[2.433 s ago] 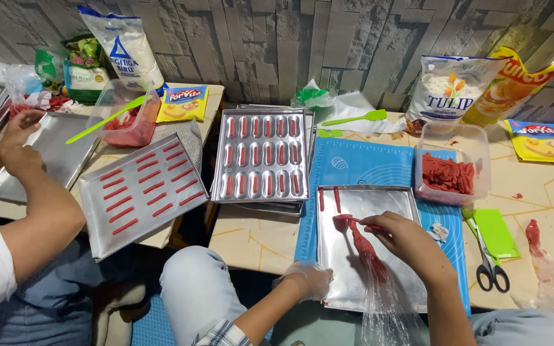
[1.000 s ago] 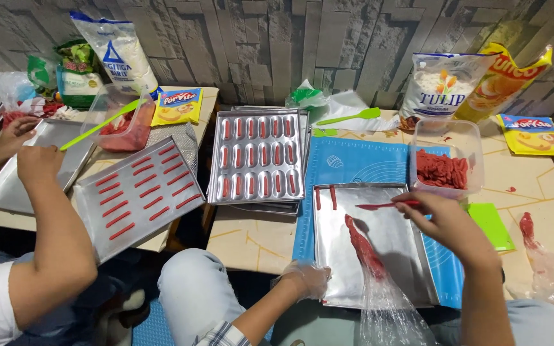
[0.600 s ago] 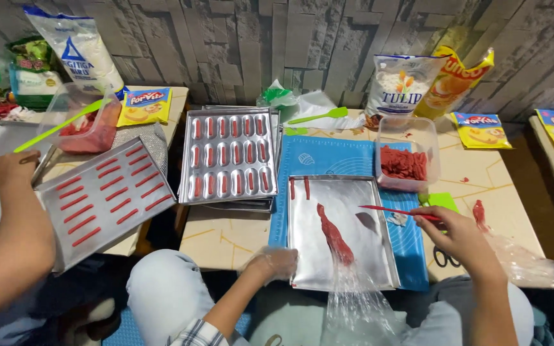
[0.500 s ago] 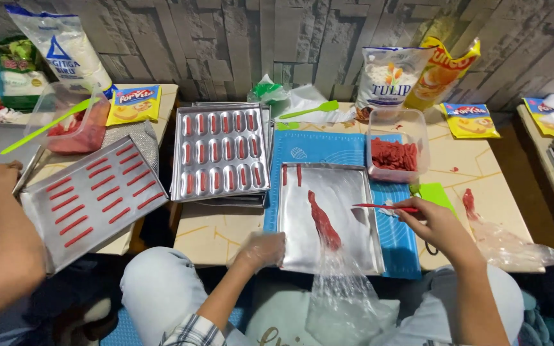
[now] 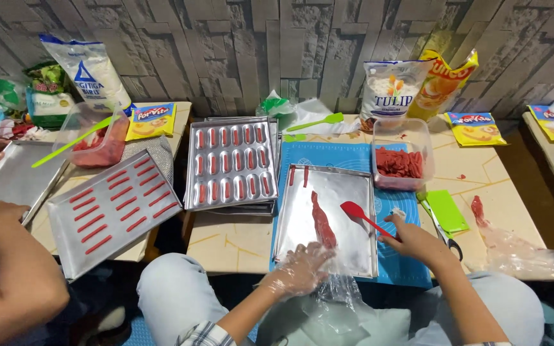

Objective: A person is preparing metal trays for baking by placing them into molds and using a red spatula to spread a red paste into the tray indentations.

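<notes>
The right hand [image 5: 418,240] grips a red spatula [image 5: 361,214], which it did not hold earlier. The left hand [image 5: 302,269], in a clear glove with fingers curled, pins the piping bag [image 5: 331,288] now lying on the near metal tray [image 5: 354,192]; red paste [image 5: 323,221] trails from it. Right of the tray, the clear tub [image 5: 397,163] holds red paste; left, a mould tray [image 5: 232,163] holds filled cavities.
</notes>
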